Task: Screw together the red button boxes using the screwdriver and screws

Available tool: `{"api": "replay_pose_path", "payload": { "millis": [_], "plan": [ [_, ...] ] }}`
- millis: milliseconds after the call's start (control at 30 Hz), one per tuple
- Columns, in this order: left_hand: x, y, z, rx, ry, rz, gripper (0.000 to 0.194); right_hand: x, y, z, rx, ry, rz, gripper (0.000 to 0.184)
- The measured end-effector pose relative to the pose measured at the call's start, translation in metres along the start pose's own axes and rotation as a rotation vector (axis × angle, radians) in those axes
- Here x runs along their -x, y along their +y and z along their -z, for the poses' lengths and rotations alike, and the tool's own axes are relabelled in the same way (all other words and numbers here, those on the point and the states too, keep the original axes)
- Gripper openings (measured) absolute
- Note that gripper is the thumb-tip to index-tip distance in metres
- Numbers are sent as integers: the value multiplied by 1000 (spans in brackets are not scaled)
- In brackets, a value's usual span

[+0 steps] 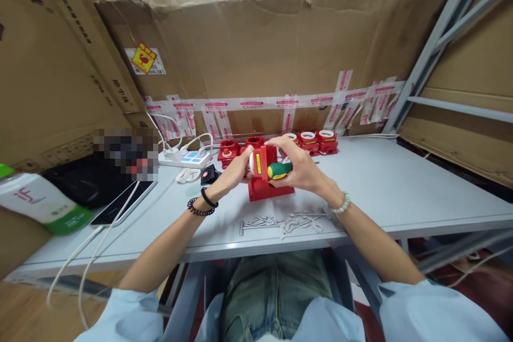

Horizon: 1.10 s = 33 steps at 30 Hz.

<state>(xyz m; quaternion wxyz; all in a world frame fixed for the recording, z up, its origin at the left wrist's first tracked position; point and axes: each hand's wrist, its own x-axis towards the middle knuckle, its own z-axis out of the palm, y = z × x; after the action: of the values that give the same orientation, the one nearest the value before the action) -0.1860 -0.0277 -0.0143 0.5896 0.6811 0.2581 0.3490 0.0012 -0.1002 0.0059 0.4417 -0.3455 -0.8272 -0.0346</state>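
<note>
Nearest, in the lower middle of the frame, loose metal screws (260, 222) lie near the front edge of the bench (385, 187), with a pale tangle of small parts (302, 221) just right of them.

Beyond these, at the centre, a red base piece (266, 192) sits on the bench. Above it, the red housing with a yellow label (262, 164) is between the 2 hands; whether it touches the base piece is unclear. The left hand (239, 168) grips its left side, around a white ring. The right hand (301, 164) is curled around a green-and-yellow screwdriver (280, 170), its fingers reaching the housing's upper edge. The tip is hard to make out.

To work cleanly here, the left hand should brace the housing firmly so it cannot twist. Any driving calls for the blade square to the screw head, with light pressure first. Elbows are best kept off the screws, which could roll over the edge.

Farther back, 2 red housings with dark openings (229, 154) stand left of centre, and 3 white-ringed housings (327, 143) right of centre. A cardboard wall (280, 48) closes the background.
</note>
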Motion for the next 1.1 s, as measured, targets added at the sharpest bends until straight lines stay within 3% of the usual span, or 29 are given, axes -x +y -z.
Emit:
{"api": "replay_pose_path", "payload": {
  "millis": [133, 233, 300, 333, 400, 500, 633, 733, 1100],
  "plan": [
    [2, 2, 5, -74, -51, -14, 69, 0, 0, 3, 45, 59, 6, 67],
    [5, 9, 9, -26, 56, -267, 64, 1, 2, 5, 36, 98, 4, 67],
    [7, 13, 11, -29, 122, -464, 43, 1, 3, 5, 17, 100, 0, 65],
    [7, 14, 11, -53, 116, -535, 32, 1, 3, 4, -2, 107, -1, 65],
    [7, 13, 11, -116, 48, -612, 35, 0, 2, 3, -40, 140, -16, 66],
    [5, 9, 10, -163, -37, -614, 42, 0, -1, 3, -60, 180, -50, 65],
    [5, 4, 11, -153, -34, -486, 37, -1, -3, 5, -61, 168, -71, 66],
    [7, 4, 11, -94, -80, -424, 46, 0, 0, 5, -56, 180, -78, 65],
    [13, 10, 5, -166, -7, -729, 28, 1, 7, 3, -108, 253, -180, 73]
  ]
}}
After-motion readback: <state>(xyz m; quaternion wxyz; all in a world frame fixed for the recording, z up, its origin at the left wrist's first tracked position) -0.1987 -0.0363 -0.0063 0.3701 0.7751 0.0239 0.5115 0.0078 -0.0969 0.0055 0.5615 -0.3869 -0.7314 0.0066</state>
